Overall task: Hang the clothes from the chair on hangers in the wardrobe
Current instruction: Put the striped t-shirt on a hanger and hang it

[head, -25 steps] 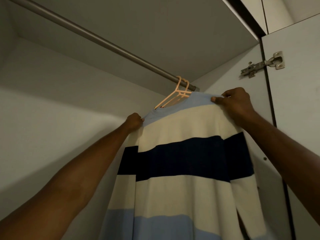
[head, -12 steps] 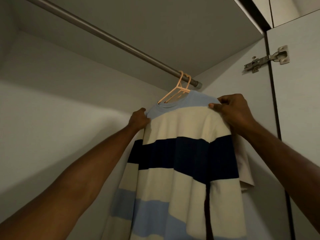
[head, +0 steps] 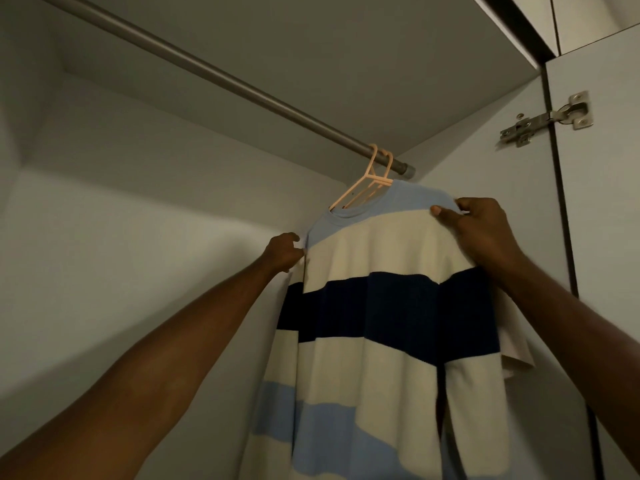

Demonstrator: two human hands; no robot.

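Clothes here come down to one striped sweater point(head: 388, 306), banded in pale blue, cream and navy, hanging between the two raised hands from a pink hanger point(head: 367, 187) and draping down well below both wrists. Above the hands the grey wardrobe rail point(head: 221, 77) slants across, and the hanger's hook sits over it near its far end, just up from the right hand. That right hand point(head: 485, 233) is at the near shoulder of the sweater, thumb and curled fingers pinching the fabric along the top edge. The left hand point(head: 284, 252) is at the far shoulder, fingers curled in and gripping the cloth edge there. Beyond the right hand, a metal door hinge point(head: 547, 119) sits on the wardrobe side.
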